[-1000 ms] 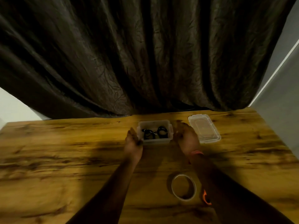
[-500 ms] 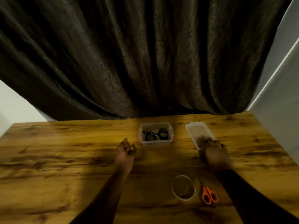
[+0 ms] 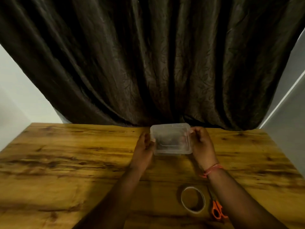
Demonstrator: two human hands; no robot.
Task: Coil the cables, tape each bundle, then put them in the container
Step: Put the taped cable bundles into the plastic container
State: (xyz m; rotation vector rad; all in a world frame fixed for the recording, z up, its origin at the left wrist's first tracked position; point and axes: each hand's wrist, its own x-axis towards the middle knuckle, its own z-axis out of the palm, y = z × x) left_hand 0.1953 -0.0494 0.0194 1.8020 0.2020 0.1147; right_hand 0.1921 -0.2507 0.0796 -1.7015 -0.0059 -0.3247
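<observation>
A clear plastic lid is held over the clear container, which it almost wholly covers. The dark coiled cables show only as a blur through the lid. My left hand grips the lid's left edge and my right hand grips its right edge, fingers curled around the rim. Both forearms reach in from the bottom of the frame over the wooden table.
A roll of pale tape lies flat on the table near me, with orange-handled scissors just to its right, partly under my right forearm. A dark curtain hangs behind the table's far edge.
My right hand picked the lid up from the table at the right and brought it over the container. My left hand moved in to grip the lid's left edge.
</observation>
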